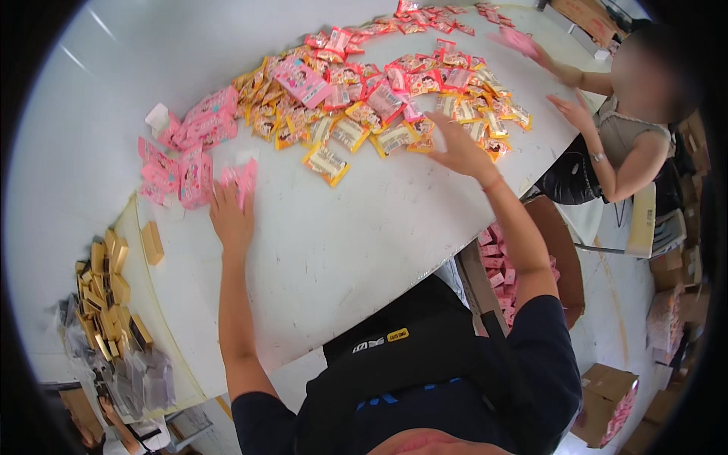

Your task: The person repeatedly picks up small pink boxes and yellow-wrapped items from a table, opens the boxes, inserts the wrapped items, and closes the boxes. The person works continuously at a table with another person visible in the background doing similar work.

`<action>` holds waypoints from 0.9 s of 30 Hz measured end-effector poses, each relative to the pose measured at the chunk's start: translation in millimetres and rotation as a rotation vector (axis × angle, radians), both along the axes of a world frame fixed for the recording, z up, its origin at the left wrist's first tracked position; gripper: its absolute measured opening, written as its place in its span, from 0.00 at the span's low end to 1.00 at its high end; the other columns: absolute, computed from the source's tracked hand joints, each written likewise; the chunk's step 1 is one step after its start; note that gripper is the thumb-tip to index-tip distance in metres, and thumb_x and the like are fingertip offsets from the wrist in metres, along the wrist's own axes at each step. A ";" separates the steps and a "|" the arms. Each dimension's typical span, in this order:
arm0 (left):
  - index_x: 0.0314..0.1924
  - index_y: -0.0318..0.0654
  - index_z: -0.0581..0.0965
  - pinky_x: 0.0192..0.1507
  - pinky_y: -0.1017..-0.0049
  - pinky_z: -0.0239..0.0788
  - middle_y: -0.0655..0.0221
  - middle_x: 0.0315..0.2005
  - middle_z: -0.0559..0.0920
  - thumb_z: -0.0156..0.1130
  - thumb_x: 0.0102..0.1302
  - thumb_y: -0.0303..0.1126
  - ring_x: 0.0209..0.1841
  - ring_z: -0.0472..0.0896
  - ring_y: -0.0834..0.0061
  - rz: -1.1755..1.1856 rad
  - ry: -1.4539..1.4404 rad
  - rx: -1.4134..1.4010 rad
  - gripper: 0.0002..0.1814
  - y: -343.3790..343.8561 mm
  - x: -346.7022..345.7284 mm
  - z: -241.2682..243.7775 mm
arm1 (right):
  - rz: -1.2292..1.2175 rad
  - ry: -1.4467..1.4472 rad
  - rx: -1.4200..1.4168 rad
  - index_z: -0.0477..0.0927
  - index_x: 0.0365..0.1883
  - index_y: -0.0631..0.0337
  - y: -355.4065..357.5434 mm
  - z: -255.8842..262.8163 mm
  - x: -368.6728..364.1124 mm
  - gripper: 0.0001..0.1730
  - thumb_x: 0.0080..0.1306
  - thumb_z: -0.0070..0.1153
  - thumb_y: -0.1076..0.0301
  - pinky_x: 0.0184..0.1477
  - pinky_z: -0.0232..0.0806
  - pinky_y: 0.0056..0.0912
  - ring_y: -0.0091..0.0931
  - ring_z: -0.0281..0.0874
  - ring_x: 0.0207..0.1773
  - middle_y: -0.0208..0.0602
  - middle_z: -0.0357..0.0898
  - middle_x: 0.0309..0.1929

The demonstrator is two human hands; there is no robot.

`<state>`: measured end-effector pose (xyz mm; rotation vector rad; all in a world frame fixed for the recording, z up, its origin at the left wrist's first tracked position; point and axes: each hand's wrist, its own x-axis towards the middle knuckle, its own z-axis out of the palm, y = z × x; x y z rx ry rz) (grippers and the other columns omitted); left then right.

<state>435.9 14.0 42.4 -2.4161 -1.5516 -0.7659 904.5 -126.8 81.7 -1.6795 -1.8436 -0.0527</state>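
My left hand (232, 219) is on a pink paper carton (245, 177) at the left of the white table, with fingers and thumb on either side of it. A pale flap shows at the carton's far end. Beside it stand more pink printed cartons (196, 176), some with raised flaps. My right hand (462, 149) is held with fingers apart at the near edge of a heap of yellow-edged sachets (392, 139); nothing shows in its grasp. Pink and red sachets (387, 102) lie just beyond. One yellow sachet (326, 164) lies nearer to me, and a pink carton (302, 81) rests on the heap.
A co-worker (631, 136) sits at the right, a blurred pink item in one hand. Gold boxes (105, 284) and clear plastic sleeves (142, 378) lie at the far left. An open cardboard box of pink cartons (495, 264) stands below the table edge. Another person's arm (122, 424) shows lower left.
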 end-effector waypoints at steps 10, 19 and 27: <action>0.60 0.33 0.67 0.57 0.61 0.65 0.54 0.52 0.73 0.70 0.52 0.29 0.52 0.74 0.56 -0.170 -0.401 -0.490 0.35 -151.4 -19.2 47.7 | -0.037 0.386 -0.285 0.82 0.46 0.56 -22.8 22.8 -15.9 0.14 0.62 0.58 0.65 0.49 0.69 0.33 0.34 0.78 0.49 0.41 0.82 0.43; 0.67 0.34 0.60 0.61 0.62 0.63 0.53 0.58 0.66 0.71 0.50 0.25 0.59 0.67 0.58 -0.268 -0.530 -0.535 0.44 -145.4 21.7 43.9 | -0.170 0.116 -0.335 0.83 0.51 0.57 109.2 -28.2 7.5 0.22 0.64 0.54 0.54 0.49 0.70 0.36 0.33 0.81 0.47 0.43 0.84 0.43; 0.66 0.36 0.61 0.61 0.67 0.63 0.59 0.56 0.64 0.66 0.47 0.19 0.60 0.66 0.62 -0.384 -0.544 -0.397 0.44 -155.1 27.4 51.3 | -0.294 0.580 -0.151 0.84 0.42 0.64 -10.8 7.7 12.5 0.18 0.61 0.53 0.61 0.41 0.71 0.33 0.30 0.82 0.38 0.40 0.85 0.34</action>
